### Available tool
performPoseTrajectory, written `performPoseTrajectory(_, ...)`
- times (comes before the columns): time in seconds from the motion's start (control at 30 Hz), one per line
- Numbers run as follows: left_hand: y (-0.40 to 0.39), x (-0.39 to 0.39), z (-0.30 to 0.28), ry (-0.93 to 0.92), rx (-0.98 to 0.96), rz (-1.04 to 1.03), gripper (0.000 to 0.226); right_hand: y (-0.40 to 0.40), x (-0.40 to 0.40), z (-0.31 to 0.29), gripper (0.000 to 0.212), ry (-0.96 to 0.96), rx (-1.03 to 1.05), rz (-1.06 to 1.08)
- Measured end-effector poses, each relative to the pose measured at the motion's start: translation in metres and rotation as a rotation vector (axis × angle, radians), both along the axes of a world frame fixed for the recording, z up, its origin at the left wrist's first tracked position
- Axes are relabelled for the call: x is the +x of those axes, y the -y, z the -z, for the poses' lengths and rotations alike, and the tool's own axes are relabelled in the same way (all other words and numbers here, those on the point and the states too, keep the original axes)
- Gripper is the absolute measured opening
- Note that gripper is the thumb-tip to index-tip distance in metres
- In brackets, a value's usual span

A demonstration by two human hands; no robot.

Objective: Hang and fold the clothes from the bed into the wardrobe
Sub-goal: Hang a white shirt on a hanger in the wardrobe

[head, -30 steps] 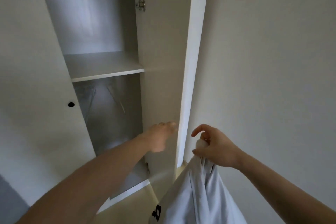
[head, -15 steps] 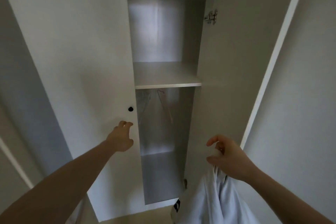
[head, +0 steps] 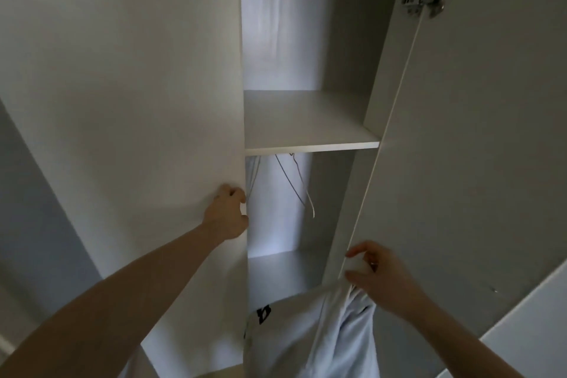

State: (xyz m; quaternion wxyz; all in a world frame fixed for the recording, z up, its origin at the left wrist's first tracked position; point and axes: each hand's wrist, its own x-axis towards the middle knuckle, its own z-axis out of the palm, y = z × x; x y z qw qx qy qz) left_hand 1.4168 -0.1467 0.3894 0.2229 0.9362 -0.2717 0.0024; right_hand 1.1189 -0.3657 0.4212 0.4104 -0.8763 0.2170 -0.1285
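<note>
I'm facing the tall white wardrobe (head: 306, 120), its right door (head: 475, 132) swung open on a metal hinge (head: 425, 0). The flat white upper shelf (head: 306, 123) is bare; below it thin wire hangers (head: 294, 181) dangle in the hanging compartment. My left hand (head: 228, 215) curls round the edge of the closed white left door (head: 138, 101). My right hand (head: 383, 279) grips the bunched white garment (head: 322, 337), hanging low before the wardrobe, its black print (head: 264, 313) too small to read.
</note>
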Motion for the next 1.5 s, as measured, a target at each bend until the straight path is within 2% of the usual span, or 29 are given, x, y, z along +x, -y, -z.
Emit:
performPoseTrajectory(0.07, 0.001, -0.004, 0.003, 0.022, -0.037, -0.051, 0.034, -0.006, 0.008, -0.003, 0.027, -0.001, 0.013, -0.005)
performPoseTrajectory(0.23, -0.014, -0.027, 0.005, 0.073, -0.08, -0.016, 0.032, -0.02, 0.026, -0.006, 0.029, 0.009, 0.017, -0.043)
performPoseTrajectory(0.43, -0.049, -0.115, 0.011, 0.123, -0.178, -0.106, 0.023, -0.038, 0.032, -0.01, 0.031, 0.051, 0.025, -0.164)
performPoseTrajectory(0.57, -0.095, -0.175, 0.02, 0.178, -0.233, -0.168, 0.027, -0.052, 0.022, -0.02, 0.026, 0.055, 0.051, -0.301)
performPoseTrajectory(0.77, -0.189, -0.246, 0.027, 0.27, -0.263, -0.423, 0.034, -0.081, -0.002, -0.02, 0.027, 0.023, -0.024, -0.448)
performPoseTrajectory(0.93, -0.278, -0.273, 0.014, 0.296, -0.08, -0.659, 0.02, -0.101, -0.019, -0.011, 0.03, 0.009, -0.054, -0.539)
performPoseTrajectory(1.0, -0.307, -0.28, 0.012, 0.235, -0.044, -0.739, 0.013, -0.106, -0.023, -0.01, 0.031, 0.011, -0.056, -0.577)
performPoseTrajectory(1.07, -0.327, -0.284, 0.011, 0.118, -0.036, -0.81, 0.032, -0.111, -0.026, -0.012, 0.03, 0.009, -0.073, -0.613)
performPoseTrajectory(1.13, -0.34, -0.284, 0.008, 0.029, -0.148, -0.867, 0.05, -0.115, -0.028, -0.014, 0.029, 0.005, -0.099, -0.643)
performPoseTrajectory(1.27, -0.348, -0.285, -0.005, -0.047, -0.377, -0.935, 0.063, -0.123, -0.027, -0.022, 0.031, 0.025, -0.11, -0.711)
performPoseTrajectory(1.33, -0.343, -0.288, -0.014, -0.083, -0.42, -0.934, 0.074, -0.129, -0.026, -0.024, 0.03, 0.039, -0.1, -0.745)
performPoseTrajectory(1.43, -0.322, -0.293, -0.034, 0.034, -0.448, -0.881, 0.085, -0.139, -0.02, -0.026, 0.028, 0.081, -0.05, -0.782)
performPoseTrajectory(1.5, -0.299, -0.303, -0.044, 0.263, -0.433, -0.783, 0.079, -0.144, -0.02, -0.028, 0.026, 0.099, -0.029, -0.822)
